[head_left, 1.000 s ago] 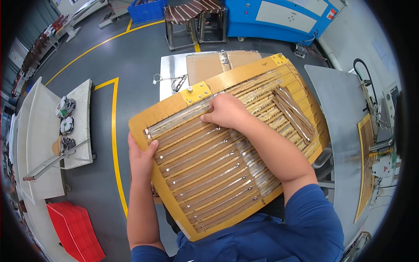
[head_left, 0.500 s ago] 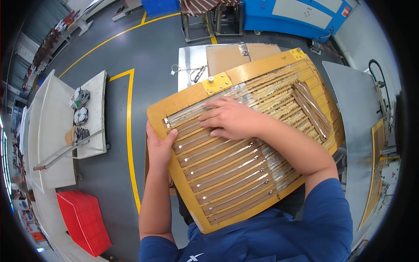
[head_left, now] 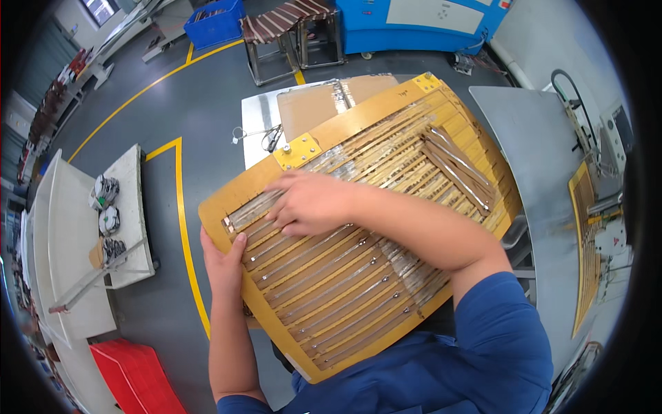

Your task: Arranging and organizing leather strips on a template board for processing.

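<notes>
A yellow slotted board lies tilted before me, with brown strips in its slots, each carrying a thin silver metal piece. My left hand grips the board's left edge, thumb on top and fingers hidden beneath. Over the upper left slots, my right hand rests with fingers spread and bent, the tips touching the topmost strip; nothing shows in its grasp. Several loose brown strips with silver pieces lie across the board's right part. A yellow metal hinge plate sits on the far edge.
Behind the board lie a cardboard sheet and a ring with a cord. A white cart with bundled parts and a red bin stand left. At the right is a grey table; a blue machine stands behind.
The view has shifted, so the board appears lower and further left. My right hand has stayed over the upper left slots, and my left hand still holds the edge.
</notes>
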A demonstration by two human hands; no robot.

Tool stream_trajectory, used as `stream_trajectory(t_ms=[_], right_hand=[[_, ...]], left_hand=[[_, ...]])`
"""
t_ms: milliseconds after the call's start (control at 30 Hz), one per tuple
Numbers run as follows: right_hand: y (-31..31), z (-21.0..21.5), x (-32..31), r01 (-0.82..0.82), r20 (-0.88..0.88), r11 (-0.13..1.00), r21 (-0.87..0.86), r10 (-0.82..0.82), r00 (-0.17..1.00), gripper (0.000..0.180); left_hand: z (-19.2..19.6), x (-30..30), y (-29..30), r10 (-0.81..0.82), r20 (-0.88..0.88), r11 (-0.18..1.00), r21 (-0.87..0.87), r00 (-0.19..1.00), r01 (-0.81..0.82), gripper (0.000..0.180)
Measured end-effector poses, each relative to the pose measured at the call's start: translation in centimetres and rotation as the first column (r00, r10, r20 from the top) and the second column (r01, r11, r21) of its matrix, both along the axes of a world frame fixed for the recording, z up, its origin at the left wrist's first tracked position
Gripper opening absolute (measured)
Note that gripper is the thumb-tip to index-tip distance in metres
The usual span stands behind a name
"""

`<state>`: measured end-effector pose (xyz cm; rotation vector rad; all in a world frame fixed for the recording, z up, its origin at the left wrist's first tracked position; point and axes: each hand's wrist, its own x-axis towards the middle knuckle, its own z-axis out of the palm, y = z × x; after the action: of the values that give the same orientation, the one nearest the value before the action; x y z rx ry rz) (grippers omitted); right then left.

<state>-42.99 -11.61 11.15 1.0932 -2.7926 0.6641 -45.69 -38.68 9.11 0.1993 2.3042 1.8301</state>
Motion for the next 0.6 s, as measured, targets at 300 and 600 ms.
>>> stream_trajectory(t_ms=[300,600], right_hand=[[8.8,0.3,2.6,0.186,0.122,0.982,0.007,-0.186,0.975,0.024],[11.4,0.1,4.2,0.291,0.189,0.957,0.002,-0.286,0.939,0.022]], left_hand=[[0.1,-0.3,0.1,-0.018,0.020,0.996,0.089,1.000,0.017,0.076],[0.9,0.7,0.6,0.040,-0.051,0.988,-0.149,0.998,-0.047,0.080]])
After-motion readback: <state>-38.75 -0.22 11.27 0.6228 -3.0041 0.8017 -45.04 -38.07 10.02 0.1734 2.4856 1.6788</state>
